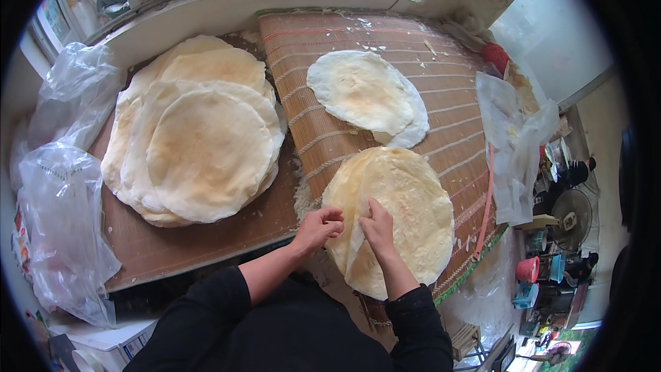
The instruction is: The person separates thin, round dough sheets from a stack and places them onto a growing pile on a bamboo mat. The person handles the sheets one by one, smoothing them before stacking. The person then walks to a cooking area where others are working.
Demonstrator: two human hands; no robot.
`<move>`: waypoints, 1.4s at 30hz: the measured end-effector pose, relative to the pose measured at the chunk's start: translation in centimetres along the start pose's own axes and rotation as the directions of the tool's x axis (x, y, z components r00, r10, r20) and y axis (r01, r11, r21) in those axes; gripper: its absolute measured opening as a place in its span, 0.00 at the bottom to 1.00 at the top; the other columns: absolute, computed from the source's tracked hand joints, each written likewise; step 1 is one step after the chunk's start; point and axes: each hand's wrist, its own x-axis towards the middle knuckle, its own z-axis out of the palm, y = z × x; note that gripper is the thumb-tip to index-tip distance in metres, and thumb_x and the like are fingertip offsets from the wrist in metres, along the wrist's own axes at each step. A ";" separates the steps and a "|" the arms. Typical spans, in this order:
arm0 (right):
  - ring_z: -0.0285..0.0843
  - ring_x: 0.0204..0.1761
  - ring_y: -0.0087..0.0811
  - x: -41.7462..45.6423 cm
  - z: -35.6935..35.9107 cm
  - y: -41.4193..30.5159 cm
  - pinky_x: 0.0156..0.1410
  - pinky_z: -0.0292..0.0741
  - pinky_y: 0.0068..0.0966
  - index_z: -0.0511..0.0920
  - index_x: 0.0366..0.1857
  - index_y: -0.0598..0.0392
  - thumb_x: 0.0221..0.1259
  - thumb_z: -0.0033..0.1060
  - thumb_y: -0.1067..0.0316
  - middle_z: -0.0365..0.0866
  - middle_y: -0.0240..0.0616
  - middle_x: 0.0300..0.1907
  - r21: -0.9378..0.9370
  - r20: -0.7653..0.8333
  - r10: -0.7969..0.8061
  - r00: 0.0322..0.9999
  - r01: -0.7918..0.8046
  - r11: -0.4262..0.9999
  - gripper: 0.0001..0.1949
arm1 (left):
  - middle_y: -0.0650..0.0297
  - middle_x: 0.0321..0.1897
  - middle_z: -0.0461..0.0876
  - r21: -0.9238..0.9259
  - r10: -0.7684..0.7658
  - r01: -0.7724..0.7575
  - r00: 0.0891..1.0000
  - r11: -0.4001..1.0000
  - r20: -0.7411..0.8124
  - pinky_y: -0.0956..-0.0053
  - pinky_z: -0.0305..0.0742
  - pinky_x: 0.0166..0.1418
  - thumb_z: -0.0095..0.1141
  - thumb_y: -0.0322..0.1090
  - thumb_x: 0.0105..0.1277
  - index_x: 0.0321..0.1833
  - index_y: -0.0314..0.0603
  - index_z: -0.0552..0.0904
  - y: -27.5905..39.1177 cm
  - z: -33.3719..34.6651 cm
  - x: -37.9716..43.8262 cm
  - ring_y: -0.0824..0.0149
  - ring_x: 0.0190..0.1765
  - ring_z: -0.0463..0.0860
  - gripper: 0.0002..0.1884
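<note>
My right hand (377, 221) pinches the edge of a thin round flatbread sheet (408, 217) on a pile that lies on a woven slatted mat (454, 113). Just left of it, my left hand (321, 227) is at the pile's left edge, its fingers curled; whether they grip anything I cannot tell. The held sheet's left edge is folded or lifted over the yellowish sheets (343, 191) beneath. Farther back on the mat, paler round flatbreads (361, 93) overlap. A large stack of flatbreads (211, 155) rests on the brown board at the left.
Clear plastic bags (62, 217) lie along the left side, and plastic sheeting (508, 139) covers the mat's right edge near a red strap (485, 206). White flakes are scattered at the back. A fan (570, 220), basins and people stand beyond at the right.
</note>
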 end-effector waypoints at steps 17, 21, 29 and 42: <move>0.80 0.34 0.30 -3.6 -13.0 7.3 0.41 0.78 0.23 0.75 0.41 0.64 0.45 0.53 0.76 0.80 0.39 0.35 0.898 -0.130 0.254 0.958 0.006 0.440 0.15 | 0.63 0.46 0.67 0.065 -0.136 0.131 0.986 0.989 0.097 0.79 0.74 0.44 0.49 0.29 0.64 0.64 0.37 0.62 -0.4 1.1 1.2 0.70 0.42 0.76 0.25; 0.79 0.41 0.33 -6.9 -23.4 -0.9 0.48 0.77 0.30 0.73 0.46 0.64 0.50 0.50 0.70 0.79 0.44 0.41 0.931 -0.056 0.282 0.958 -0.052 0.360 0.18 | 0.63 0.48 0.67 0.107 -0.115 0.112 0.993 0.988 0.022 0.78 0.73 0.45 0.50 0.29 0.63 0.66 0.39 0.61 -0.4 0.6 0.3 0.70 0.43 0.76 0.27; 0.76 0.37 0.27 -11.1 -48.3 3.4 0.45 0.74 0.23 0.73 0.44 0.63 0.49 0.50 0.69 0.77 0.38 0.37 0.499 -0.528 0.174 0.831 0.138 0.856 0.17 | 0.63 0.42 0.72 0.343 0.078 -0.058 0.996 0.937 -0.044 0.78 0.72 0.43 0.53 0.30 0.58 0.61 0.35 0.66 -1.8 -0.4 0.6 0.71 0.41 0.76 0.26; 0.66 0.25 0.50 0.4 -13.5 -4.1 0.33 0.64 0.42 0.65 0.17 0.60 0.41 0.46 0.66 0.65 0.52 0.19 -0.384 -0.111 -0.191 0.975 0.135 0.913 0.08 | 0.61 0.34 0.80 -0.006 -0.096 0.096 0.995 0.995 -0.019 0.82 0.73 0.36 0.52 0.28 0.59 0.48 0.31 0.76 0.1 -1.0 -1.0 0.75 0.35 0.78 0.14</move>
